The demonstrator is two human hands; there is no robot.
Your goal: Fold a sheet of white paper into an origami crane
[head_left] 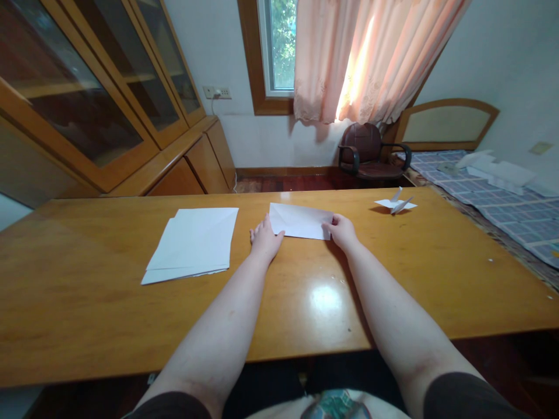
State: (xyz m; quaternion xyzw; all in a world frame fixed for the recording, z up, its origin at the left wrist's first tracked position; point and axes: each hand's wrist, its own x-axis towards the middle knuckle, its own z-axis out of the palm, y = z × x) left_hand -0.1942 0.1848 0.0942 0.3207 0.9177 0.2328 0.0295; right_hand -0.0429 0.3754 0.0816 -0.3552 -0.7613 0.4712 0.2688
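A folded sheet of white paper (301, 221), long and narrow with crease lines, lies in front of me on the wooden table. My left hand (265, 237) rests at its left end, fingers spread and the thumb by the lower edge. At the right end, my right hand (343, 231) pinches the paper between thumb and fingers. A stack of white paper sheets (196, 238) lies to the left of my left hand. Off to the right stands a folded paper crane (395, 203).
The wooden table (87, 302) spans the view. Behind it are a brown office chair (369, 152), a pink curtain (349, 58) and a bed (493, 192) with papers on it. A glass-door cabinet (144, 75) stands at the left. Small scraps lie on the table's right part.
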